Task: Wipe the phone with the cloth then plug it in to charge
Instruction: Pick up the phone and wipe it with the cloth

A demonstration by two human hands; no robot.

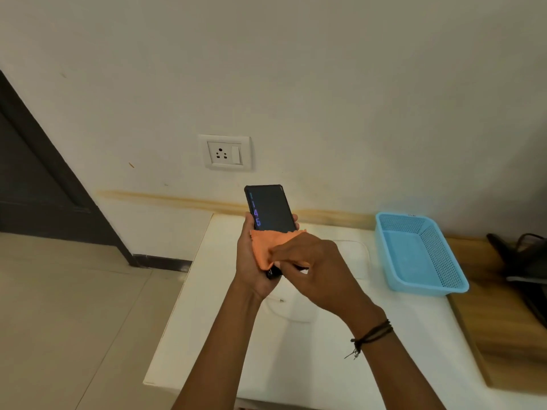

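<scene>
A black phone (270,208) in a dark case stands almost upright in the air above the white table (225,344), its screen lit with blue digits along the left side. My left hand (251,261) grips its lower half from the left and behind. My right hand (310,267) presses an orange cloth (266,244) against the lower part of the screen, hiding the phone's bottom end. A thin white charging cable (365,255) lies looped on the table beneath my hands, and its small plug end (281,300) rests near my left wrist.
A white wall socket with a switch (225,153) is on the wall above the phone. A light blue mesh basket (420,253) stands on the table's right side. Dark items (524,261) lie on a wooden surface at the far right. A dark door frame (44,173) is at left.
</scene>
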